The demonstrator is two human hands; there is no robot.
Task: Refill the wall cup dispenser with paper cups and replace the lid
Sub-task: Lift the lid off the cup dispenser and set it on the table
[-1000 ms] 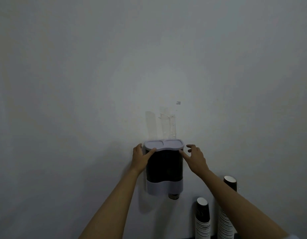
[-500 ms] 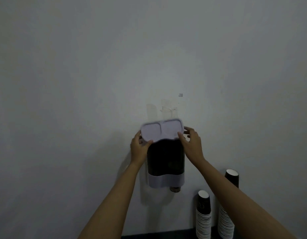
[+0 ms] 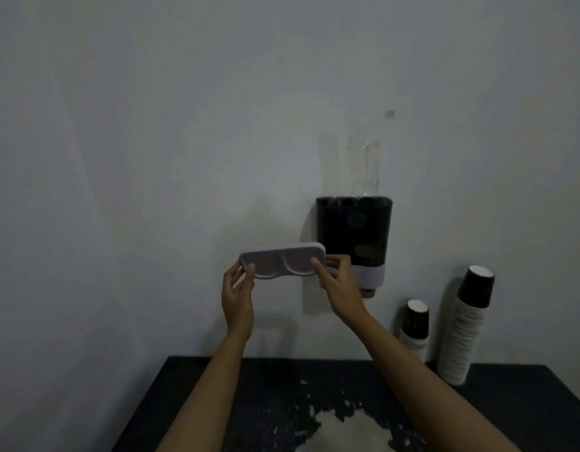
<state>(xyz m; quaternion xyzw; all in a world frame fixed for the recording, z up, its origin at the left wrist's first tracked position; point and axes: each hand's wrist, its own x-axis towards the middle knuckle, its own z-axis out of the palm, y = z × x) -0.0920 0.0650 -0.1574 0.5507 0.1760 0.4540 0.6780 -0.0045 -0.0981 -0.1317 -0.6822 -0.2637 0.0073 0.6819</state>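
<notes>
Both hands — left hand, right hand — grip the lid by its ends. The dispenser on the wall stands uncovered — lid held left of it.

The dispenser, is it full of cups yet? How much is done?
Not yet. Done: the lid is off the dispenser, whose top stands open. In hand: the left hand and right hand hold the lid by its ends, to the left of the dispenser. Left: the two cup stacks on the table must go in, then the lid goes back on.
</notes>
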